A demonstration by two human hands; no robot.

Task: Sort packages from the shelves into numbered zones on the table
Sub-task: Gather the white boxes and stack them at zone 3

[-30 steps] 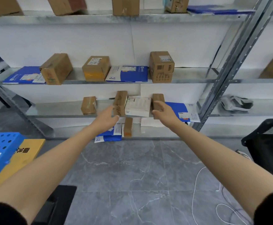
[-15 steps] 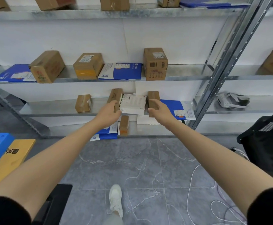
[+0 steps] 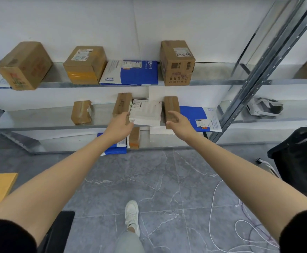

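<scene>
Package: white flat package (image 3: 145, 112), printed label at its upper left corner; it sat on the middle shelf (image 3: 39, 121), between two upright brown cartons.
Handling (judged): thin, rigid card box, probably light; smooth faces could slip under a one-sided pinch; corners may dent if squeezed hard.
Hold point (judged): both short side edges, one hand each, since the cartons crowded those edges; draw forward off the shelf lip.
Orientation: broad face turned up and toward the camera; long axis ran left to right along the shelf front; whether it lay flat or leaned back could not be told.
Left hand (image 3: 118, 128): fingers at the package's lower left corner, apparently touching; whether they had closed on it could not be told.
Right hand (image 3: 179, 123): fingers spread and relaxed, holding nothing, just beside the package's right edge.
Left carton (image 3: 122, 105): touching or just beside the package's left edge.
Right carton (image 3: 171, 108): behind the right hand.
Blue mailer (image 3: 191, 115): flat on the same shelf, further right.
Counter: not in view.
</scene>
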